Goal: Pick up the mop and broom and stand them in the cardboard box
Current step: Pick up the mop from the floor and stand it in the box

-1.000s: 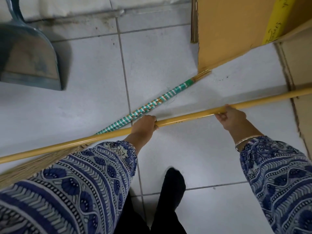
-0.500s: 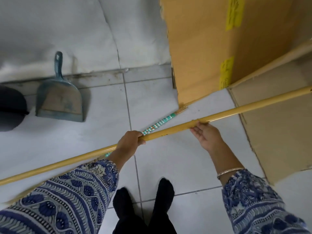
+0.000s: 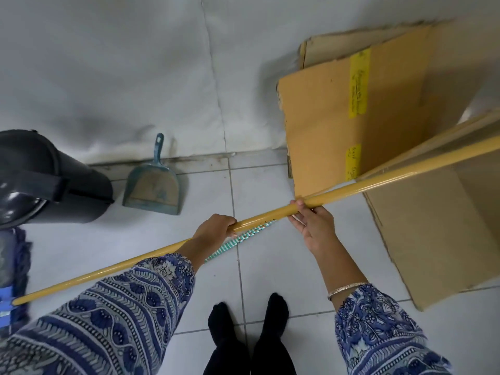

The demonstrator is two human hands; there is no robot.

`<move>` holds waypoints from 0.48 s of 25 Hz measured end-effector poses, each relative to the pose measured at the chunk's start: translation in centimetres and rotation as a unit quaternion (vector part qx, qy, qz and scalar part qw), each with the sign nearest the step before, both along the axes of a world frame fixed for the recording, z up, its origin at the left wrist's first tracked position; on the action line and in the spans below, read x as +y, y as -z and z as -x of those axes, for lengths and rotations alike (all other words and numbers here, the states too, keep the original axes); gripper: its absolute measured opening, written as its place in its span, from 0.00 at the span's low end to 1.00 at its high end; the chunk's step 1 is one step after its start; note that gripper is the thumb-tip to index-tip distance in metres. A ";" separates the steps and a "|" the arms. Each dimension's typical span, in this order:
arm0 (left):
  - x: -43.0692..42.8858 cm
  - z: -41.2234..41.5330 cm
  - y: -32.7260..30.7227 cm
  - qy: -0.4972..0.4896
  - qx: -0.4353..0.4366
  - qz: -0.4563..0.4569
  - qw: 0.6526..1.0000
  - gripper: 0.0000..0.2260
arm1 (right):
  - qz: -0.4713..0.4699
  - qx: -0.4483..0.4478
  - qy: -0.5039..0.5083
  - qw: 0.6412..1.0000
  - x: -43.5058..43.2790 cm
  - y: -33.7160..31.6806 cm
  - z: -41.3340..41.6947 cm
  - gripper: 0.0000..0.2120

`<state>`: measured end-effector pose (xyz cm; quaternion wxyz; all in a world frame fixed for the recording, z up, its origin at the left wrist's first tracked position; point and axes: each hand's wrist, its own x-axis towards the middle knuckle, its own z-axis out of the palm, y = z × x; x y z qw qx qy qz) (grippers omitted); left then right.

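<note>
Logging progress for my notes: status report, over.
Grip: left hand, right hand both on mop handle. Handle slanted, tip over cardboard box, not yet stood. Under it, broom on floor. Nothing blocking.

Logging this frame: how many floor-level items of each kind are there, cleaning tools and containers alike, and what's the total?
mop: 1
broom: 1
dustpan: 1
black bin: 1
cardboard box: 1
Total: 5

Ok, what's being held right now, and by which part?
The mop, by its handle: left hand grips mid-shaft, right hand holds it nearer the cardboard box.
</note>
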<state>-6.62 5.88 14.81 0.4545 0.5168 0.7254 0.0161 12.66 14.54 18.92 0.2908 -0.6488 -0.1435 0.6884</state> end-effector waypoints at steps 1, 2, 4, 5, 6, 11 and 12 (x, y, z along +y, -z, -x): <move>-0.1 0.4 -1.9 0.008 -0.006 0.004 1.000 0.06 | -0.006 -0.002 0.001 1.000 -0.3 -2.0 0.6 0.05; -0.2 0.9 -3.6 0.013 -0.015 0.009 1.000 0.05 | -0.016 -0.003 0.007 1.000 -0.5 -3.9 1.2 0.05; -0.2 2.2 -8.0 0.021 -0.029 0.008 0.999 0.05 | -0.051 0.003 0.015 0.999 -0.6 -8.8 2.7 0.06; 0.2 2.7 -10.3 0.020 -0.033 -0.003 0.999 0.08 | -0.073 0.008 0.018 0.997 -0.3 -11.6 3.4 0.06; 0.7 3.1 -13.1 0.018 -0.037 -0.021 0.999 0.09 | -0.099 0.008 0.018 0.995 0.1 -14.8 3.9 0.06; 2.7 3.9 -28.0 0.040 -0.026 -0.129 0.990 0.07 | -0.220 0.009 -0.008 0.975 1.9 -30.9 5.3 0.08; 2.7 4.0 -30.2 0.034 -0.024 -0.143 0.989 0.06 | -0.237 0.011 -0.019 0.971 2.0 -33.4 5.6 0.07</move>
